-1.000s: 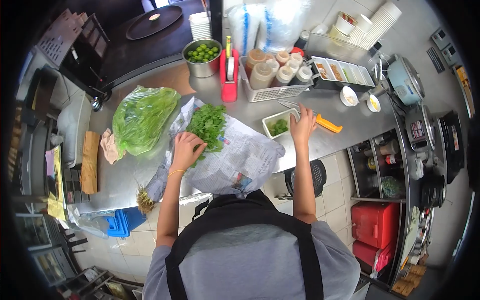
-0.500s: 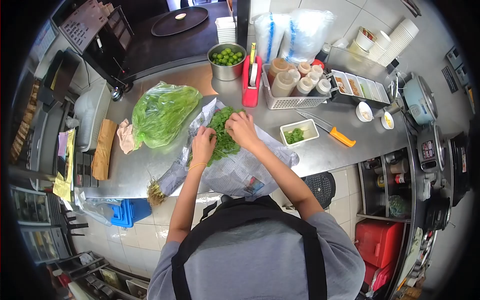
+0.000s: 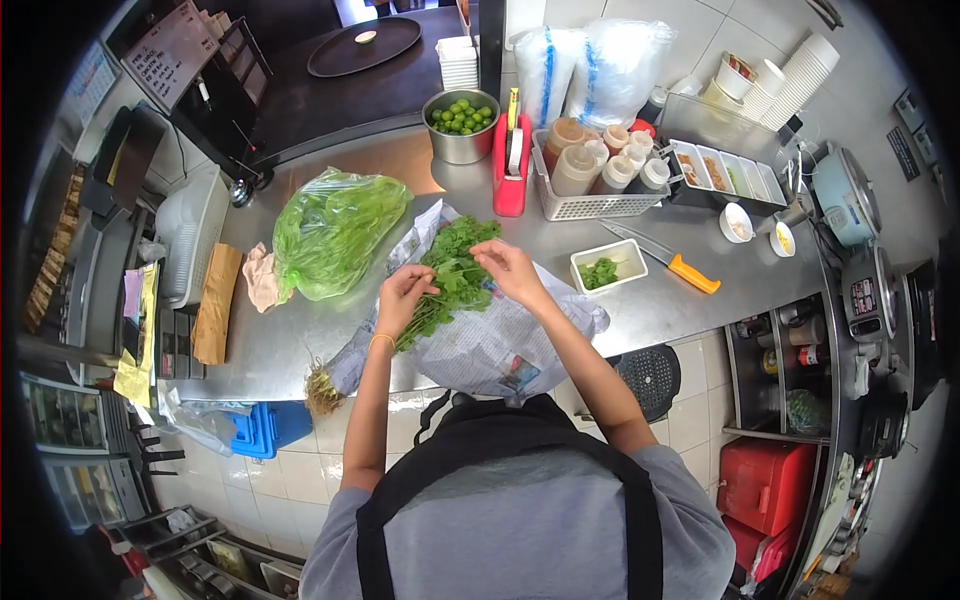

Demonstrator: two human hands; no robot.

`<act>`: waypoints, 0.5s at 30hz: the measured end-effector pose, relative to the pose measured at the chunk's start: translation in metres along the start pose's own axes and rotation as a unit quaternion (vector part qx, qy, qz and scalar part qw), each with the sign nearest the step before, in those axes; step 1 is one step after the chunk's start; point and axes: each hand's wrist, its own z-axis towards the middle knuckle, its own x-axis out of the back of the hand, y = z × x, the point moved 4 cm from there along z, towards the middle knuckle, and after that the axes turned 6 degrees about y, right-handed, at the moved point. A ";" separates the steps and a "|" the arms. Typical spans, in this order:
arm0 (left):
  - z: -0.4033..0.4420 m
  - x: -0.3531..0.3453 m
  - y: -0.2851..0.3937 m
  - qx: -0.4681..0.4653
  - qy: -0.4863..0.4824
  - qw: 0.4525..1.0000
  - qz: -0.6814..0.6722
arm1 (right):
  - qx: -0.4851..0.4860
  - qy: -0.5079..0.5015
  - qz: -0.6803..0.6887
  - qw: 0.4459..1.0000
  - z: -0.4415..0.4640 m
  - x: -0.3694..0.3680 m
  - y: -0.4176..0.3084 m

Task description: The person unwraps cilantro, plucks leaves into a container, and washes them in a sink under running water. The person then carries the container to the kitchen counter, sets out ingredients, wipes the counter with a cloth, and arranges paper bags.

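Note:
A leafy bunch of coriander (image 3: pixel 462 262) lies on a spread newspaper (image 3: pixel 480 345) on the steel counter. Its roots (image 3: pixel 321 388) stick out at the lower left end of the paper. My left hand (image 3: pixel 404 296) is closed at the left side of the leaves, pinching a stem. On the right, my right hand (image 3: pixel 508 270) has its fingertips drawn together at the edge of the leaves, pinching coriander. Right of the paper sits a white rectangular tub (image 3: pixel 610 266) with some picked green leaves in it.
A bag of green leaves (image 3: pixel 340 235) lies left of the newspaper. Behind stand a pot of limes (image 3: pixel 460 148), a red tape dispenser (image 3: pixel 511 175) and a basket of sauce bottles (image 3: pixel 600 205). A knife with an orange handle (image 3: pixel 694 274) lies right of the tub.
My hands have moved slightly apart, the right one shifting right and a little lower. The whole view has shifted slightly. The coriander stays on the newspaper.

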 end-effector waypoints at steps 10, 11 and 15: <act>0.007 0.012 0.005 0.017 -0.015 0.999 -0.046 | 0.043 -0.030 -0.075 0.996 0.002 -0.019 -0.008; 0.008 0.012 0.007 0.021 -0.016 0.999 -0.041 | 0.042 -0.033 -0.075 0.996 0.002 -0.020 -0.007; 0.010 0.015 0.001 0.026 -0.026 0.998 -0.046 | 0.015 -0.048 -0.073 0.996 0.001 -0.022 0.002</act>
